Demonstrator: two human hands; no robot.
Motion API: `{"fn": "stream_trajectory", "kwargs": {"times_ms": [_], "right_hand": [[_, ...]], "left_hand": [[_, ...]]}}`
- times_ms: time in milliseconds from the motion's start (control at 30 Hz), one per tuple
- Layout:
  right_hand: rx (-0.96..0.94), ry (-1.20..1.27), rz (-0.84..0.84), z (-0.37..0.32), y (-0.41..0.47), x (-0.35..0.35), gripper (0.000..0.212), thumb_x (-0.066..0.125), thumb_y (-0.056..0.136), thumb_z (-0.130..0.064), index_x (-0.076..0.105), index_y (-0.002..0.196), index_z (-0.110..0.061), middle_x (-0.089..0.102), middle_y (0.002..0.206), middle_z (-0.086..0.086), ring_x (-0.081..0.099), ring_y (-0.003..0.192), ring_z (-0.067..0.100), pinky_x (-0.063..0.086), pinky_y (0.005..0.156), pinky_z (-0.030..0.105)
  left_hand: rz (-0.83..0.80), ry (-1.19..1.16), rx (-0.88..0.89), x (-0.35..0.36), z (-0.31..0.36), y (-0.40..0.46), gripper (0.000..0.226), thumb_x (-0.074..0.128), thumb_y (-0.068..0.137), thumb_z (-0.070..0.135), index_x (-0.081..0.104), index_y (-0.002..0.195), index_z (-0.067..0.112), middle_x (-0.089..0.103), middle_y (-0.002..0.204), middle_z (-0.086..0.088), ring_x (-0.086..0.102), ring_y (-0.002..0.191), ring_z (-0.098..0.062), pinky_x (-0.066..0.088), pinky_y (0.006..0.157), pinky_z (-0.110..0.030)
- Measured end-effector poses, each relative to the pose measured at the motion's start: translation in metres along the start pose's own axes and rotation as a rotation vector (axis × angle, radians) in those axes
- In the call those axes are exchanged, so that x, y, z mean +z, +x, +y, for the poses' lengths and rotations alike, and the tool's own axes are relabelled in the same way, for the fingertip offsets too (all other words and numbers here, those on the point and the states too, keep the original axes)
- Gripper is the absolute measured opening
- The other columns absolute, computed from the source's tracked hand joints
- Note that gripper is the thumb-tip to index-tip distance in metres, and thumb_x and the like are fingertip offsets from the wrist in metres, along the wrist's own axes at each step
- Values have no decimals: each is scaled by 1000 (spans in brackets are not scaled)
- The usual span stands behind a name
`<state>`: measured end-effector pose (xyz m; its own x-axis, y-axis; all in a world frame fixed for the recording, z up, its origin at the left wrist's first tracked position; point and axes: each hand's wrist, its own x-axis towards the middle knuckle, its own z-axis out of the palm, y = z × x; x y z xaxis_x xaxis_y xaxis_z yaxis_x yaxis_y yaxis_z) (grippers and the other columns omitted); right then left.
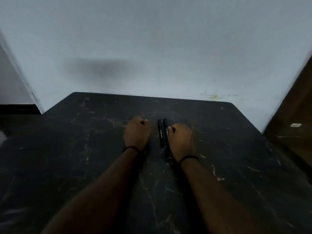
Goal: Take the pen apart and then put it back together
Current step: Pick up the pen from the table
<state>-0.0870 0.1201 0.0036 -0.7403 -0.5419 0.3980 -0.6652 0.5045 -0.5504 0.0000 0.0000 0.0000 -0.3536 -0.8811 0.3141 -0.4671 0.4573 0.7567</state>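
Note:
Two black pens lie side by side on the dark marble table (101, 149), pointing away from me: a left pen (160, 132) and a right pen (165, 127). My left hand (136, 132) rests on the table as a fist just left of them, apart from both and holding nothing. My right hand (181, 141) is also curled and lies against the right pen, with its thumb tip touching the pen's side. The right pen's near end runs along my right wrist and is partly hidden by it. A thin black band circles each wrist.
The table stands against a pale wall (152, 48). A brown wooden panel (293, 115) stands at the right edge. A dark ledge (16, 108) shows at the far left. The whole frame is dim and slightly blurred.

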Motion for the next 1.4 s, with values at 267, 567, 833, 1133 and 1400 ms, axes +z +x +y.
{"fn": "stream_trajectory", "kwargs": {"times_ms": [267, 567, 833, 1133, 1400], "right_hand": [[24, -175, -37, -2, 21, 12, 32, 59, 95, -39, 62, 78, -12, 68, 90, 11, 66, 88, 32, 44, 70, 32], [49, -217, -93, -10, 20, 7, 28, 57, 95, -33, 67, 83, -10, 71, 91, 12, 68, 89, 31, 39, 66, 29], [31, -214, -70, -9, 18, 6, 20, 59, 94, -28, 63, 85, -12, 69, 96, 12, 67, 92, 33, 39, 67, 30], [33, -15, 70, -16, 21, -1, 25, 55, 92, -36, 64, 82, -15, 66, 82, 6, 64, 74, 27, 54, 67, 37], [-212, 74, 122, -22, 8, 0, 18, 51, 99, -32, 53, 89, -17, 54, 79, -3, 53, 69, 18, 37, 62, 32]], "left_hand": [[81, -46, -44, 12, -2, 20, 27, 53, 96, 35, 59, 80, 15, 59, 72, 2, 51, 64, -10, 36, 55, -28], [38, -35, -13, 12, -4, 19, 28, 51, 97, 36, 60, 81, 15, 57, 70, 2, 51, 64, -15, 37, 60, -29], [39, -37, 21, 12, -4, 20, 29, 52, 96, 36, 59, 76, 16, 55, 68, 4, 53, 66, -16, 40, 63, -31], [82, -210, 91, 8, 1, 18, 40, 47, 101, 37, 57, 76, 7, 60, 71, -12, 51, 62, -18, 41, 60, -34], [109, -503, 172, 7, 6, 12, 55, 31, 99, 57, 56, 95, 9, 59, 70, -13, 54, 60, -17, 44, 60, -38]]}}
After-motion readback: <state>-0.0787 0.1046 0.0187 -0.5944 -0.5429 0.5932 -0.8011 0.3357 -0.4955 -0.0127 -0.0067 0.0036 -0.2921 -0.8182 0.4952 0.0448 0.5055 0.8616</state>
